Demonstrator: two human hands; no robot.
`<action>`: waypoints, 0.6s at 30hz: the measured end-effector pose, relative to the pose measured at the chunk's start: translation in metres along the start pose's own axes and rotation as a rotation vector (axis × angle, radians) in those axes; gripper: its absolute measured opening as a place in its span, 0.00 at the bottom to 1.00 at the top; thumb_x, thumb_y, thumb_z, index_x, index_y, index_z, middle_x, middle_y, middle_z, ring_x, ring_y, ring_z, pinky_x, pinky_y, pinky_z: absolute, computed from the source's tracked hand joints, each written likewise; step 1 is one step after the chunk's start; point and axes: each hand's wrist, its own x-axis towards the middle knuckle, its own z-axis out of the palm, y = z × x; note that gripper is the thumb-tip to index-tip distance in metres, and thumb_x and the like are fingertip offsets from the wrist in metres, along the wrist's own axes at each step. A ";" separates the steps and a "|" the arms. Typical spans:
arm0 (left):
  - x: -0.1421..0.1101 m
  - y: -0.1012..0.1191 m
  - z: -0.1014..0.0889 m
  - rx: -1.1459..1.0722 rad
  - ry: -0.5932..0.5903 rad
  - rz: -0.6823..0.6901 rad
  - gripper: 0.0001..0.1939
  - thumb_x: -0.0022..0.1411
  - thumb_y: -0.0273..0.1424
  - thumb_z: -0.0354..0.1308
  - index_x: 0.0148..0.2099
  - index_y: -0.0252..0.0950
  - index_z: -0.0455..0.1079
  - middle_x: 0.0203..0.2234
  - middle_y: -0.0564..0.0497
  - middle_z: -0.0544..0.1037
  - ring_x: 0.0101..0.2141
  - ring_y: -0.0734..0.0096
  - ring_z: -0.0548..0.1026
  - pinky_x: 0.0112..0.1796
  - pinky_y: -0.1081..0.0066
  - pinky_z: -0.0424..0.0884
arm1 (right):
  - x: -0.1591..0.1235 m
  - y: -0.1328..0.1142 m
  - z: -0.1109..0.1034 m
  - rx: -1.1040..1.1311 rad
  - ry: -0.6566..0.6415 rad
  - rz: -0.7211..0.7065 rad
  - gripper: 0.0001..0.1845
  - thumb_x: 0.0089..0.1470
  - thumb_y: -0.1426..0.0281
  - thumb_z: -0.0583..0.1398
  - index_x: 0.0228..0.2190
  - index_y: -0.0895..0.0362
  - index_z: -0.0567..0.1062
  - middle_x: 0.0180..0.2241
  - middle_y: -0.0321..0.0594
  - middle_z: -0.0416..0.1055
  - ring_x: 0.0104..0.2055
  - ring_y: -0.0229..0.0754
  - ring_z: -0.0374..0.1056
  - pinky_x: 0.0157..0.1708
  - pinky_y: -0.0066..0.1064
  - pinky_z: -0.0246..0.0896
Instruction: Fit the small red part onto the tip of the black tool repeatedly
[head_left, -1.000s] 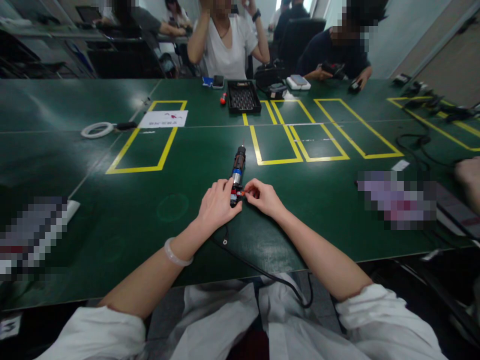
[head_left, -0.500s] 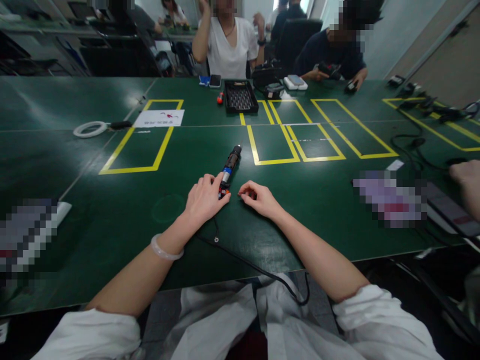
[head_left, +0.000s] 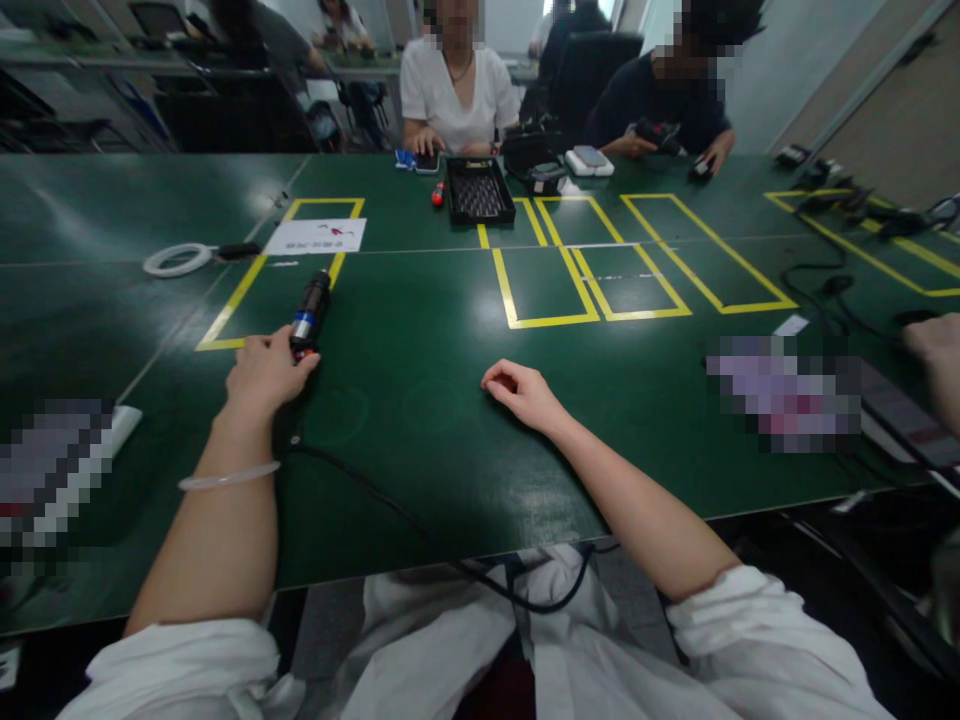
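Observation:
My left hand [head_left: 266, 373] grips the near end of a black electric screwdriver [head_left: 309, 310] with a blue band, which lies on the green table [head_left: 420, 440] at the left, its tip crossing a yellow taped outline [head_left: 247, 285]. A black cable [head_left: 360, 485] runs from the tool over the table edge to my lap. My right hand [head_left: 521, 392] rests on the table near the middle, fingers curled in a loose pinch; anything in them is too small to make out.
A black tray [head_left: 480, 192] of small parts and a red-handled tool [head_left: 438, 193] lie at the far side, where other people sit. A white ring [head_left: 176, 260] and a paper sheet [head_left: 316, 236] lie far left. Cables [head_left: 832, 285] lie at the right, near another person's hand [head_left: 934, 350].
My left hand has carried the screwdriver from the table's middle to the left, onto the yellow outline. My right hand let go of the tool's end and stayed near the middle.

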 end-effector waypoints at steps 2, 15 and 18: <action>0.007 -0.016 -0.001 0.007 0.009 -0.076 0.37 0.65 0.50 0.49 0.69 0.35 0.54 0.59 0.29 0.61 0.56 0.36 0.63 0.48 0.44 0.65 | 0.000 0.000 0.000 -0.007 -0.011 -0.001 0.07 0.57 0.69 0.57 0.33 0.58 0.75 0.29 0.36 0.73 0.28 0.35 0.63 0.31 0.27 0.56; 0.011 -0.037 0.003 -0.082 0.200 -0.244 0.33 0.61 0.41 0.58 0.65 0.32 0.59 0.57 0.34 0.62 0.50 0.45 0.68 0.47 0.46 0.67 | 0.000 0.001 0.000 -0.009 -0.053 -0.016 0.07 0.57 0.70 0.58 0.33 0.58 0.75 0.28 0.36 0.72 0.28 0.35 0.62 0.31 0.27 0.57; 0.009 -0.033 0.002 -0.116 0.211 -0.259 0.30 0.60 0.39 0.59 0.61 0.30 0.61 0.55 0.34 0.62 0.49 0.44 0.69 0.46 0.43 0.67 | 0.001 0.001 -0.001 -0.007 -0.055 -0.018 0.07 0.57 0.70 0.58 0.34 0.58 0.75 0.28 0.36 0.72 0.28 0.35 0.62 0.31 0.27 0.56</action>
